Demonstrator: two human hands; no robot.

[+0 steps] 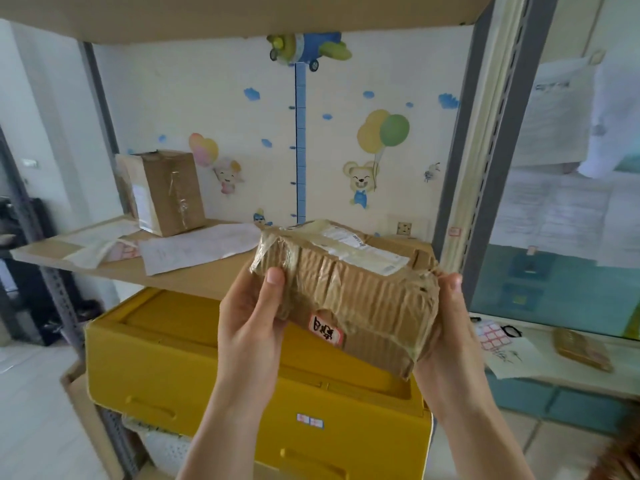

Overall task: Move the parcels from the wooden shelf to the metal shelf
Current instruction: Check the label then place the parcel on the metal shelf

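A crumpled brown cardboard parcel (pixel 349 292), wrapped in clear tape with a white label on top and a small red-edged sticker on its front, is held in front of me with both hands. My left hand (pixel 252 313) grips its left end, thumb on the front face. Cupped around its right end is my right hand (pixel 446 327). The parcel hovers at the front edge of the metal shelf's board (pixel 194 275), at its right part. A second, upright brown parcel (pixel 166 192) stands on that board at the back left.
Grey metal uprights (pixel 491 140) frame the shelf, with another board (pixel 242 15) overhead. Loose papers (pixel 194 247) lie on the shelf board. A yellow plastic crate (pixel 194 362) sits below. To the right, a low counter carries a flat brown packet (pixel 581 348) and papers.
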